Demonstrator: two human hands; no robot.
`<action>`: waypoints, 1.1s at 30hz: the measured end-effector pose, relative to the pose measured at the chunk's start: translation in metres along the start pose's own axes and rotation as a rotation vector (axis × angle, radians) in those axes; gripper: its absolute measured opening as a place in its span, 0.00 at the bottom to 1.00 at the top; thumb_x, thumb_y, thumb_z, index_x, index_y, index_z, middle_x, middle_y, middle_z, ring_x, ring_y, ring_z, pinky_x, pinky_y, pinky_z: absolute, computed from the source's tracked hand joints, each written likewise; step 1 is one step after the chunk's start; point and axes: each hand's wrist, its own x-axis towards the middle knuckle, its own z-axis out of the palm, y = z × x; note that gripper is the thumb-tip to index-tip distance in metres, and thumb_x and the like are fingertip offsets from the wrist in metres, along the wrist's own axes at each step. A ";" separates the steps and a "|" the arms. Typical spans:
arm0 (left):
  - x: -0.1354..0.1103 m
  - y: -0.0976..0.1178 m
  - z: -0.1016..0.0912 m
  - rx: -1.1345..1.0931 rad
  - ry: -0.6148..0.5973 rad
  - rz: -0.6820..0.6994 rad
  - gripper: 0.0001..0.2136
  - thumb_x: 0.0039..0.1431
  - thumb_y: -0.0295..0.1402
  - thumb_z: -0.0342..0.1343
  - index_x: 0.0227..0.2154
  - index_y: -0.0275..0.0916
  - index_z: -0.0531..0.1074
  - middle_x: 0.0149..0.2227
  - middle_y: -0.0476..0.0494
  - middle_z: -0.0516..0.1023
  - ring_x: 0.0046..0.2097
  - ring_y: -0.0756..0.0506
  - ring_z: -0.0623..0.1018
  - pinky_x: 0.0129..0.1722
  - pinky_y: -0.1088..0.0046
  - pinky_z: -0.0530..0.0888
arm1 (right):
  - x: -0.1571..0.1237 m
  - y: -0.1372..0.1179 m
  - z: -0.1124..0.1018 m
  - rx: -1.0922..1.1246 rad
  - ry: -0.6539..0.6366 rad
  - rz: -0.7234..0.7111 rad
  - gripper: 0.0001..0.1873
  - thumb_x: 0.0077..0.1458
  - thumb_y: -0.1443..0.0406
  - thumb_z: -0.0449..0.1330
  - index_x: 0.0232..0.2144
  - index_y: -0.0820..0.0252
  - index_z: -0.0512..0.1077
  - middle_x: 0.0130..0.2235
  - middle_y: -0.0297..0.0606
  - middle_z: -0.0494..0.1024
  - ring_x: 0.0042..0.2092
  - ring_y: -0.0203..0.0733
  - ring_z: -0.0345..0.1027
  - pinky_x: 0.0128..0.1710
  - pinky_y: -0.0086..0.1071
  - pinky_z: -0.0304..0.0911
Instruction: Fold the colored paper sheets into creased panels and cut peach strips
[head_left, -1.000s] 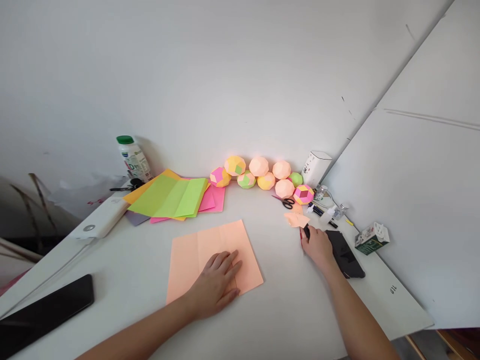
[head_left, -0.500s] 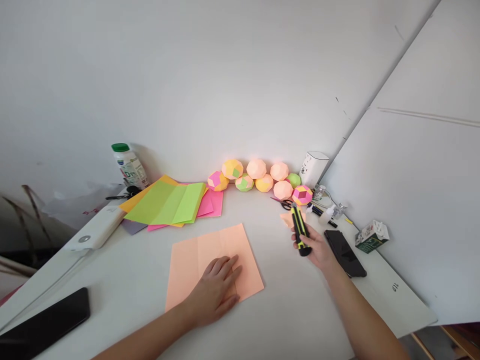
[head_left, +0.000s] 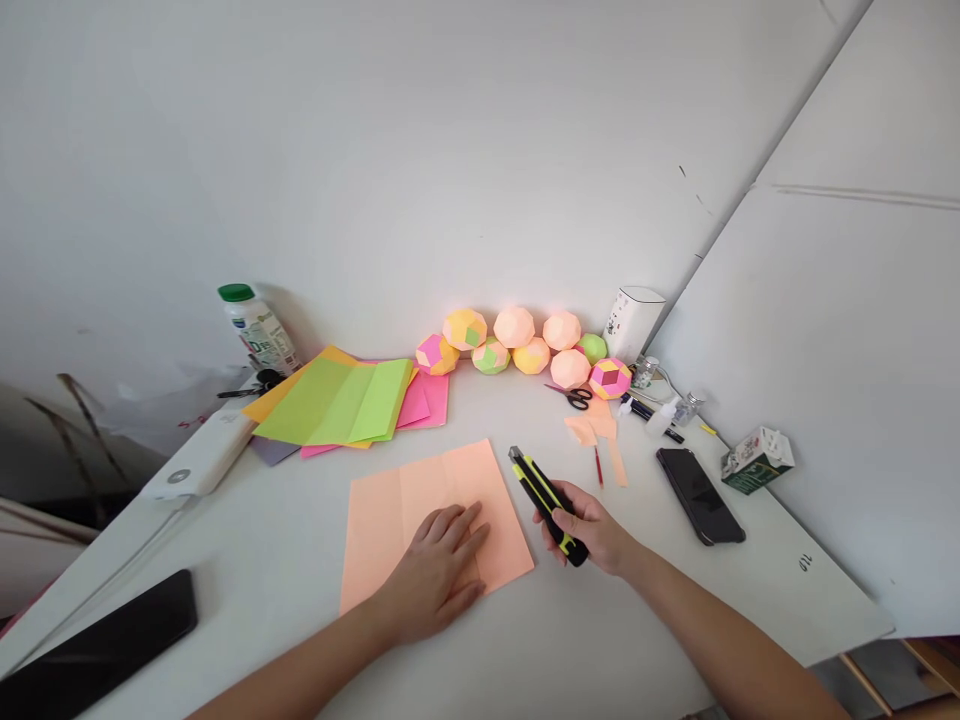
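A creased sheet of peach paper (head_left: pixel 397 500) lies on the white table. My left hand (head_left: pixel 442 570) rests flat on its right part, fingers spread. My right hand (head_left: pixel 581 525) is wrapped around a black and yellow-green utility knife (head_left: pixel 544 500), held just right of the sheet. The knife tilts with its tip toward the upper left, near the paper's right edge; I cannot tell how far the blade is out. Beyond my right hand lie peach paper scraps (head_left: pixel 600 425), a thin red stick-like tool (head_left: pixel 598 467) and scissors (head_left: pixel 574 397).
Several faceted paper balls (head_left: pixel 514 327) line the wall. Coloured sheets (head_left: pixel 330 405) lie at the back left, near a bottle (head_left: pixel 259 330) and a white power bank-like box (head_left: pixel 199 455). Phones lie left (head_left: pixel 105 650) and right (head_left: pixel 701 495). A small carton (head_left: pixel 757 460) stands at the right edge.
My right hand has brought the utility knife left and nearer, from over the scraps to beside the peach sheet, uncovering the red tool. My left hand stays on the paper.
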 end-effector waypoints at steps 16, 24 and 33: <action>-0.001 -0.002 -0.001 -0.010 -0.025 0.017 0.24 0.62 0.43 0.45 0.60 0.43 0.57 0.65 0.40 0.54 0.60 0.34 0.58 0.56 0.49 0.62 | 0.000 0.002 0.003 -0.033 0.037 -0.036 0.20 0.54 0.59 0.62 0.46 0.59 0.63 0.42 0.43 0.75 0.31 0.34 0.67 0.26 0.30 0.62; -0.002 -0.004 0.002 -0.004 -0.002 0.018 0.25 0.62 0.43 0.46 0.61 0.44 0.56 0.65 0.41 0.54 0.60 0.34 0.58 0.56 0.49 0.62 | 0.000 0.004 0.008 -0.091 0.161 0.093 0.25 0.49 0.49 0.63 0.27 0.55 0.52 0.23 0.29 0.74 0.18 0.31 0.61 0.14 0.24 0.53; -0.001 -0.003 0.002 0.014 0.009 0.026 0.25 0.61 0.42 0.47 0.61 0.44 0.56 0.64 0.40 0.55 0.60 0.34 0.59 0.56 0.50 0.63 | -0.001 0.004 0.012 -0.059 -0.024 0.020 0.19 0.54 0.53 0.61 0.38 0.59 0.61 0.37 0.40 0.77 0.34 0.39 0.73 0.35 0.37 0.66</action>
